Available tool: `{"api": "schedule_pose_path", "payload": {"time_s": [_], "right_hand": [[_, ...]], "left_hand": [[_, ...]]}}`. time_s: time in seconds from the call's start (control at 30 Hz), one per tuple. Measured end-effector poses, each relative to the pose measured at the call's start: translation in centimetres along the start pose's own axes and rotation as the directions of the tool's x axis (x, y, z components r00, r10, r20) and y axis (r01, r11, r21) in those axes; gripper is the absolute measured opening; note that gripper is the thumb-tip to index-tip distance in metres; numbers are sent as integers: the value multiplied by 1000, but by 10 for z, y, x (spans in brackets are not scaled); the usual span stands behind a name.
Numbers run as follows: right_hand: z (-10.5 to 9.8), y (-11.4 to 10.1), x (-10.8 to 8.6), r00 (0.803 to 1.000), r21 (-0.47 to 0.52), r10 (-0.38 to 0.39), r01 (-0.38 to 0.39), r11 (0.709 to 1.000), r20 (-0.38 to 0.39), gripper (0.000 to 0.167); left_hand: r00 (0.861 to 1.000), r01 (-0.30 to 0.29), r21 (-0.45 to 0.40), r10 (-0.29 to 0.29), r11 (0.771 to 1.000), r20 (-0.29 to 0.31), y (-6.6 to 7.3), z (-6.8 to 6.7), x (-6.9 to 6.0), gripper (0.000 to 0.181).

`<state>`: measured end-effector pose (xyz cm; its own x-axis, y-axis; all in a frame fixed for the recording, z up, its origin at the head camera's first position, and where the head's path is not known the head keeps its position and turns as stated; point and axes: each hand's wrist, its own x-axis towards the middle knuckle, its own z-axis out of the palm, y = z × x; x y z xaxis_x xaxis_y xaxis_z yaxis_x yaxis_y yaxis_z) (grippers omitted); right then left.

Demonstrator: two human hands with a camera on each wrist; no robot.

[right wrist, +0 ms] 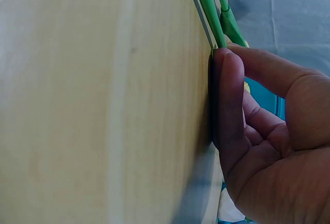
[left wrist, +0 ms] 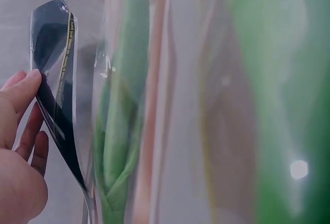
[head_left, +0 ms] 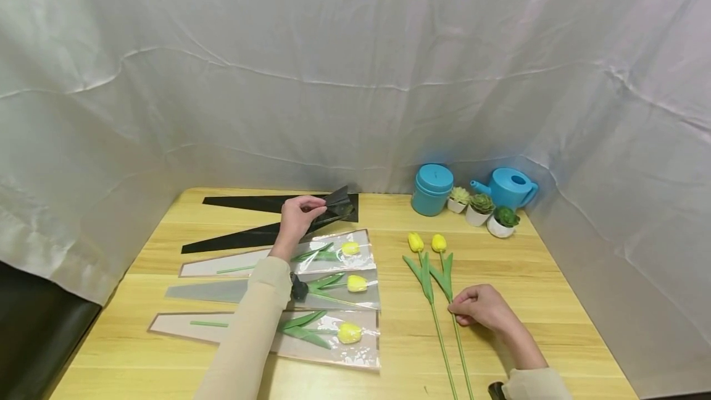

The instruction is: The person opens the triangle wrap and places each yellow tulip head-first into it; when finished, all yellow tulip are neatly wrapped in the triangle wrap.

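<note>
The pinched tulip (head_left: 446,281) runs front-to-back, bloom (head_left: 439,242) toward the curtain (head_left: 355,122).

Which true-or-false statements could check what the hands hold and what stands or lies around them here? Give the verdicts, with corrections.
1. The left hand pinches a black wrapping sleeve. True.
2. The right hand pinches the stem of a loose yellow tulip. True.
3. Only one tulip is already sleeved. False: three sleeved tulips lie to the left of the loose pair.
4. A watering can stands to the right of a lidded container. True.
5. That watering can is red. False: it is blue.
6. The right hand touches the watering can. False: the two are apart.
</note>
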<state>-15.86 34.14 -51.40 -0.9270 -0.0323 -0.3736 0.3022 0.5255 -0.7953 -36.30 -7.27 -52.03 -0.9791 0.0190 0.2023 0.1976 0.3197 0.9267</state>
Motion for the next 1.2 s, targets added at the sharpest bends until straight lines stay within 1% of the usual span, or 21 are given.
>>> {"api": "schedule_pose_path", "payload": {"time_s": [0.23,0.33,0.43,0.53,0.63,0.7,0.77,0.8,0.9,1.03,1.13,1.2], "right_hand": [[-1,1,-1,1000,8,-13,13,1000,13,15],[0,1,-1,1000,13,-12,12,1000,14,15],[0,2,-1,1000,11,-11,11,1000,10,15],[0,2,0,1000,5,-11,11,1000,4,15],[0,2,0,1000,6,-10,10,1000,1,15],[0,3,0,1000,9,-5,5,1000,2,15],[0,3,0,1000,11,-2,2,1000,3,15],[0,3,0,1000,12,0,0,1000,4,15],[0,3,0,1000,11,-2,1,1000,4,15],[-1,2,0,1000,10,-4,4,1000,3,15],[0,1,-1,1000,11,-3,3,1000,4,16],[0,1,-1,1000,7,-7,7,1000,4,16]], "left_hand": [[999,-39,30,40,999,-6,3,-4,3,14],[999,-42,48,41,998,19,2,-5,3,14],[996,-35,82,28,996,80,0,-5,2,13],[986,-29,140,6,990,164,-3,-4,1,14],[970,-4,206,-46,979,239,-5,-2,-1,15],[958,18,240,-85,971,273,-6,-1,-3,15],[947,43,270,-125,962,295,-6,1,-4,14],[943,48,277,-135,960,304,-6,2,-4,15],[936,36,280,-131,959,328,-5,6,-5,18],[928,-6,243,-84,970,362,-4,14,-5,26],[921,0,210,-82,978,381,-3,20,-7,31],[920,22,204,-99,979,379,-4,23,-9,33]]}}
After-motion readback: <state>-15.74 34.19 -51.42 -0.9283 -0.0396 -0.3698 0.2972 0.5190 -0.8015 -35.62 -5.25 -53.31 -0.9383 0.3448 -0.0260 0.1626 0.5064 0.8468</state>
